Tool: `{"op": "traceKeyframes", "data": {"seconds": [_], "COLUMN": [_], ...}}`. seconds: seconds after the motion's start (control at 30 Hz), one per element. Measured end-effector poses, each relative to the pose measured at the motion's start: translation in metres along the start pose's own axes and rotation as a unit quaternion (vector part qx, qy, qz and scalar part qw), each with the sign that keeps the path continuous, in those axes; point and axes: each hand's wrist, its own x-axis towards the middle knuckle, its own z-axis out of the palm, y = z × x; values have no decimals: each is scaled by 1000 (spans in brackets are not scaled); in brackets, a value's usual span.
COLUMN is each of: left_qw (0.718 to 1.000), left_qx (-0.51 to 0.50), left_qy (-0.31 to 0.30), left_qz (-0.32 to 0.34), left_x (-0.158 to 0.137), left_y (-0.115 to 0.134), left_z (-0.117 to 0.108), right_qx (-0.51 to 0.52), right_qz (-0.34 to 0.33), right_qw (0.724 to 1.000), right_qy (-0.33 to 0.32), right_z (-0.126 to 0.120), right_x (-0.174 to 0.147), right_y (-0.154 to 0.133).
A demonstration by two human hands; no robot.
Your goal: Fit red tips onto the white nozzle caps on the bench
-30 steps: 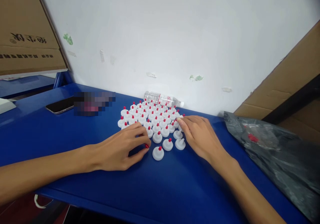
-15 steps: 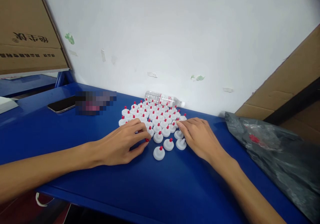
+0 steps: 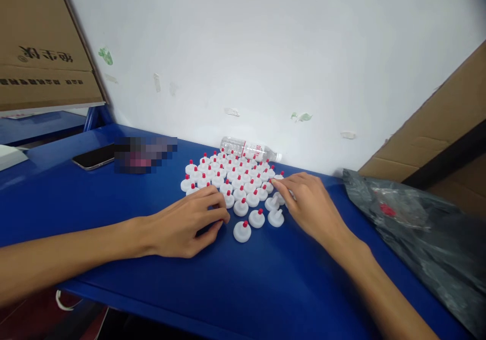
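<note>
Many white round nozzle lids, most with small red tip caps, stand grouped on the blue table (image 3: 212,289). My left hand (image 3: 197,218) rests at the group's near left side, thumb and fingertips pinched together; what is between them is hidden. At the right side, my right hand (image 3: 307,198) has its thumb and index finger closed at the red tip cap (image 3: 271,180) of a lid. Below these fingers sit two lids with bare white nozzles, the nearer lid (image 3: 276,218) and the farther lid (image 3: 271,204). A red-capped lid (image 3: 242,232) stands nearest me, between the hands.
A clear plastic bottle (image 3: 248,149) lies behind the lids against the white wall. On the left are a phone (image 3: 94,157) and a blurred-out item. A dark plastic bag (image 3: 425,249) with a small clear bag (image 3: 402,211) covers the right side, beside cardboard.
The red cap that showed at my left fingertips is out of sight, and that hand has shifted slightly down. My right hand has moved slightly right and up; another lid shows under it.
</note>
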Motion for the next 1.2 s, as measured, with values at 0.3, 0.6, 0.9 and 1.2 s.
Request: {"op": "traceKeyframes", "data": {"seconds": [0.3,0.6,0.9,1.2], "left_qw": [1000,997,995,991], "left_qx": [9,15,41,28], "left_qy": [-17,54,87,133], "left_qz": [-24,-54,4,20], "left_x": [1,4,4,7], "left_y": [-3,3,-2,-3], "left_z": [-1,-4,-4,-4], "right_qx": [200,355,413,157], "right_qz": [1,-68,-94,-199], "right_qw": [973,927,903,960], "right_qy": [114,98,66,118], "right_z": [-15,-11,-6,-2], "right_x": [-2,-5,-9,-13], "right_y": [-5,-33,-55,-62]}}
